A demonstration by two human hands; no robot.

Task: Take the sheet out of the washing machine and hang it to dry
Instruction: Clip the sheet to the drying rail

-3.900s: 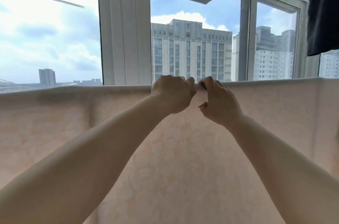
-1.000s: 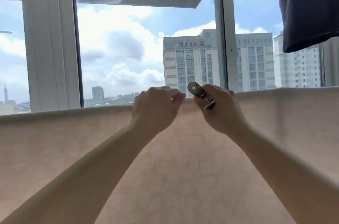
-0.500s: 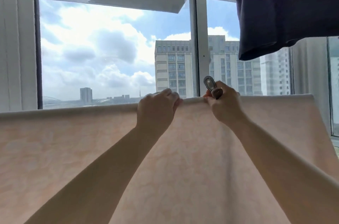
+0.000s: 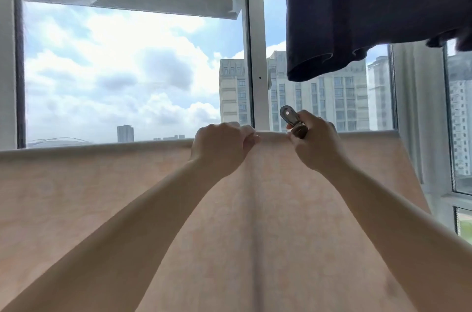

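Observation:
A pale peach patterned sheet point(image 4: 76, 196) hangs draped over a horizontal line in front of the window and fills the lower half of the view. My left hand point(image 4: 222, 147) grips the sheet's top fold with curled fingers. Just to its right, my right hand point(image 4: 316, 143) holds a metal clothes clip point(image 4: 292, 120) at the top edge of the sheet. The clip's rounded end sticks up above my fingers. The line under the fold is hidden by the fabric.
A dark navy garment point(image 4: 370, 10) hangs from above at the upper right, close over my right hand. White window frames point(image 4: 258, 56) stand right behind the sheet. The sheet's right edge point(image 4: 413, 171) ends near the corner window.
The view has shifted right along the sheet, so the dark garment now looms larger. My right hand, which brought up the metal clip, now holds it at the top edge. My left hand keeps its grip.

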